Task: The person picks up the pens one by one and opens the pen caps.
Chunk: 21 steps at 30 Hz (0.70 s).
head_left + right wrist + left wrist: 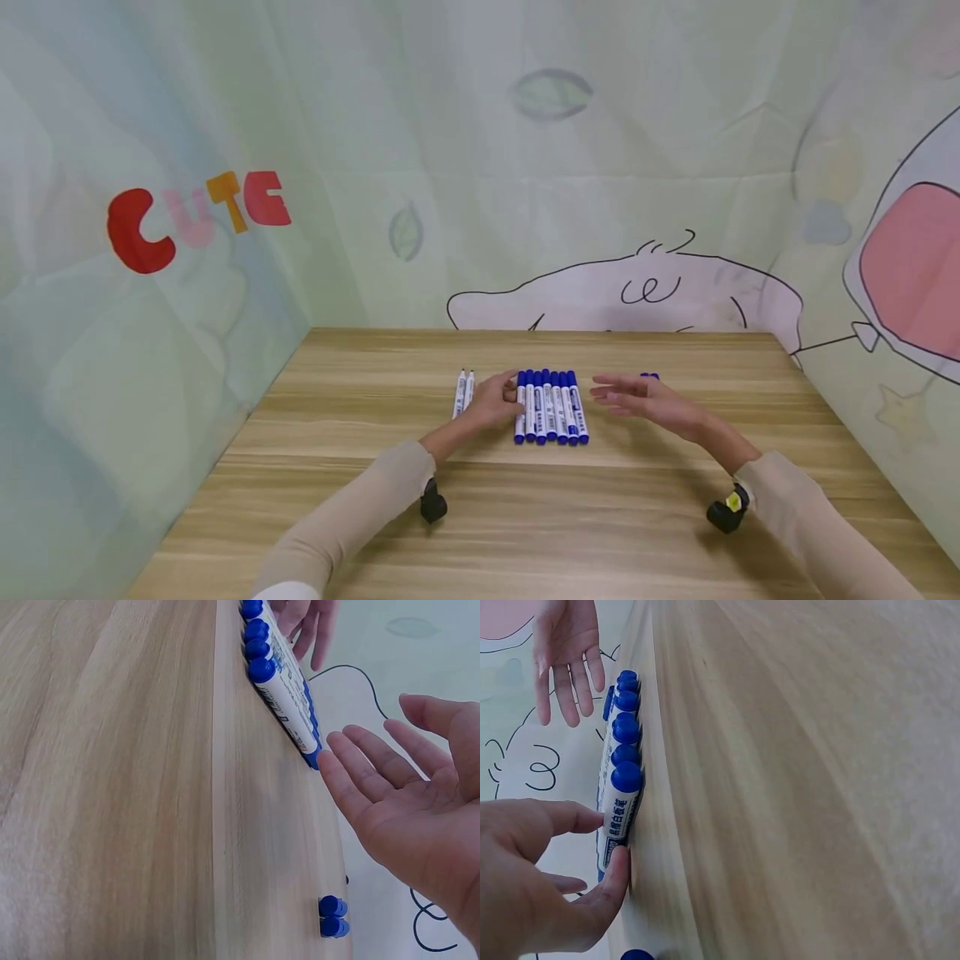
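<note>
Several white whiteboard markers with blue caps and blue ends (550,407) lie side by side in a row on the wooden table. At the row's left side is my left hand (495,402), its thumb and index finger touching the outermost marker (620,817). To the right of the row my right hand (651,403) hovers with fingers extended, apart from the markers and holding nothing; its palm (420,802) shows in the right wrist view. Two white markers with dark tips (463,390) lie left of my left hand, partly hidden by it.
Beyond the right hand, two blue marker ends (334,916) show on the table, the rest hidden in the head view. The wooden table (525,525) meets printed cloth walls (480,167) at its back and sides.
</note>
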{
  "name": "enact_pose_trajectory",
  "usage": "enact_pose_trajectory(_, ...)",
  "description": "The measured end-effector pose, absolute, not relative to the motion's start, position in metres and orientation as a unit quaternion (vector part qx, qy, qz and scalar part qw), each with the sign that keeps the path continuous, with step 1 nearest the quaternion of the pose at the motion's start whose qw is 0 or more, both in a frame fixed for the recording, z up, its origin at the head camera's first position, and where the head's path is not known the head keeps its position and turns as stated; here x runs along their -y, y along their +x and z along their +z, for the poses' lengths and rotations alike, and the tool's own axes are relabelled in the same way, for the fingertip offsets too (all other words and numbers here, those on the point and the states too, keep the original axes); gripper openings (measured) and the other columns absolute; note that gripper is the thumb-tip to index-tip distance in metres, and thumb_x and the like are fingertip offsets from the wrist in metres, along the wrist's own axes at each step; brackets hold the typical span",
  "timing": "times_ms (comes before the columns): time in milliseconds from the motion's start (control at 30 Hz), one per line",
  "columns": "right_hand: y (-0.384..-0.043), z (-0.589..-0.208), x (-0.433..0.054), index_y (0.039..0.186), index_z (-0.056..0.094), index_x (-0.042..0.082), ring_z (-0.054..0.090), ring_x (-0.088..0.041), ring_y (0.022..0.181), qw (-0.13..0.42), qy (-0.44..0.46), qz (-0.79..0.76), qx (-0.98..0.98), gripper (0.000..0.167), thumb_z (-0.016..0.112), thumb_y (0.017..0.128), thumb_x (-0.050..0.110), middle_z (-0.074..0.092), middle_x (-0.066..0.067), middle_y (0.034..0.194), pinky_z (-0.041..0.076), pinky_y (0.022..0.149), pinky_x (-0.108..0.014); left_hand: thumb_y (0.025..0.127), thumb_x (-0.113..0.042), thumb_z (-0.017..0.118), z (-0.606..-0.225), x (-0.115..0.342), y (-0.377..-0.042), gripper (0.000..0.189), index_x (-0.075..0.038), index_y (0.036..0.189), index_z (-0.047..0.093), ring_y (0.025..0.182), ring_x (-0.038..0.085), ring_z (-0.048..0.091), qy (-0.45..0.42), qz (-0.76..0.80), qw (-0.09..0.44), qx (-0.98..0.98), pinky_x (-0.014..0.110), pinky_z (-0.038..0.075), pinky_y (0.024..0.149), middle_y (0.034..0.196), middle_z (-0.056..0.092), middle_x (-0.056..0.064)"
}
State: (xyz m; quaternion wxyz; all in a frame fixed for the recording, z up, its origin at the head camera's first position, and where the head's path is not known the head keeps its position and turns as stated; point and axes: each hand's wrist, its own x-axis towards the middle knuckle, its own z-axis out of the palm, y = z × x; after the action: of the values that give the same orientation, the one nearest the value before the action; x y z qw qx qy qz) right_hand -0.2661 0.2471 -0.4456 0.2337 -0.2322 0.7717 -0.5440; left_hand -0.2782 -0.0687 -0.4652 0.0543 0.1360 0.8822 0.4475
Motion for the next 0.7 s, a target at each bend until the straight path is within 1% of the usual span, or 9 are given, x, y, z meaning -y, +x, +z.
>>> enact_pose_trajectory(100, -0.2661, -0.4460, -0.2466, 0.158, 0.029, -0.001, 0.041, -0.046, 0.145, 0.240, -0.233, -0.548, -0.767, 0.063, 0.053, 0.108, 0.028, 0.040, -0.029, 0.158, 0.039, 0.118, -0.054, 0.080, 0.001, 0.079, -0.4613, 0.0678, -0.2768, 0.076, 0.008, 0.148, 0.045, 0.095, 0.024, 0.065, 0.130, 0.424, 0.057, -0.894, 0.036, 0.058, 0.090, 0.119, 0.066, 0.023)
enact_pose_trajectory(233, -0.2659, -0.4462, -0.2457, 0.158, 0.030, -0.002, 0.041, -0.046, 0.145, 0.245, -0.238, -0.546, -0.765, 0.062, 0.052, 0.108, 0.028, 0.040, -0.029, 0.158, 0.038, 0.118, -0.055, 0.081, -0.002, 0.079, -0.4576, 0.0671, -0.2745, 0.074, 0.008, 0.147, 0.047, 0.096, 0.024, 0.062, 0.118, 0.392, 0.064, -0.910, 0.039, 0.057, 0.093, 0.120, 0.065, 0.021)
enact_pose_trajectory(300, -0.2655, -0.4461, -0.2455, 0.157, 0.030, -0.002, 0.041, -0.046, 0.145, 0.249, -0.239, -0.545, -0.764, 0.061, 0.051, 0.108, 0.027, 0.039, -0.028, 0.158, 0.038, 0.119, -0.055, 0.081, -0.003, 0.079, -0.4579, 0.0672, -0.2746, 0.072, 0.009, 0.145, 0.048, 0.097, 0.025, 0.062, 0.116, 0.377, 0.061, -0.917, 0.042, 0.056, 0.097, 0.119, 0.065, 0.020)
enact_pose_trajectory(333, -0.2653, -0.4461, -0.2454, 0.157, 0.031, -0.002, 0.041, -0.046, 0.145, 0.251, -0.239, -0.545, -0.763, 0.060, 0.051, 0.108, 0.027, 0.039, -0.028, 0.158, 0.038, 0.119, -0.055, 0.081, -0.004, 0.079, -0.4581, 0.0673, -0.2746, 0.071, 0.010, 0.144, 0.048, 0.097, 0.025, 0.062, 0.114, 0.369, 0.059, -0.920, 0.042, 0.056, 0.097, 0.117, 0.065, 0.019)
enact_pose_trajectory(467, -0.2648, -0.4462, -0.2457, 0.157, 0.031, -0.001, 0.043, -0.045, 0.144, 0.257, -0.234, -0.549, -0.760, 0.060, 0.051, 0.108, 0.027, 0.039, -0.028, 0.158, 0.038, 0.119, -0.054, 0.082, -0.006, 0.077, -0.4592, 0.0681, -0.2752, 0.065, 0.011, 0.140, 0.052, 0.088, 0.020, 0.059, 0.117, 0.349, 0.047, -0.929, 0.039, 0.057, 0.091, 0.108, 0.065, 0.016)
enact_pose_trajectory(533, -0.2644, -0.4462, -0.2462, 0.157, 0.030, -0.002, 0.044, -0.045, 0.144, 0.259, -0.233, -0.551, -0.758, 0.060, 0.051, 0.109, 0.027, 0.039, -0.028, 0.158, 0.038, 0.118, -0.054, 0.084, -0.008, 0.076, -0.4597, 0.0688, -0.2754, 0.061, 0.011, 0.137, 0.054, 0.086, 0.020, 0.060, 0.116, 0.354, 0.043, -0.927, 0.038, 0.058, 0.088, 0.106, 0.066, 0.016)
enact_pose_trajectory(600, -0.2640, -0.4461, -0.2469, 0.157, 0.030, -0.002, 0.045, -0.045, 0.143, 0.261, -0.233, -0.552, -0.757, 0.060, 0.050, 0.109, 0.027, 0.038, -0.029, 0.159, 0.039, 0.118, -0.054, 0.087, -0.011, 0.074, -0.4600, 0.0697, -0.2752, 0.057, 0.011, 0.136, 0.055, 0.088, 0.021, 0.063, 0.111, 0.367, 0.041, -0.923, 0.038, 0.058, 0.089, 0.108, 0.068, 0.018)
enact_pose_trajectory(700, -0.2633, -0.4460, -0.2484, 0.157, 0.029, -0.003, 0.046, -0.045, 0.142, 0.262, -0.231, -0.554, -0.755, 0.061, 0.050, 0.109, 0.027, 0.038, -0.029, 0.159, 0.041, 0.117, -0.053, 0.090, -0.016, 0.071, -0.4603, 0.0715, -0.2749, 0.054, 0.009, 0.135, 0.057, 0.097, 0.025, 0.066, 0.096, 0.392, 0.043, -0.914, 0.039, 0.059, 0.092, 0.115, 0.070, 0.020)
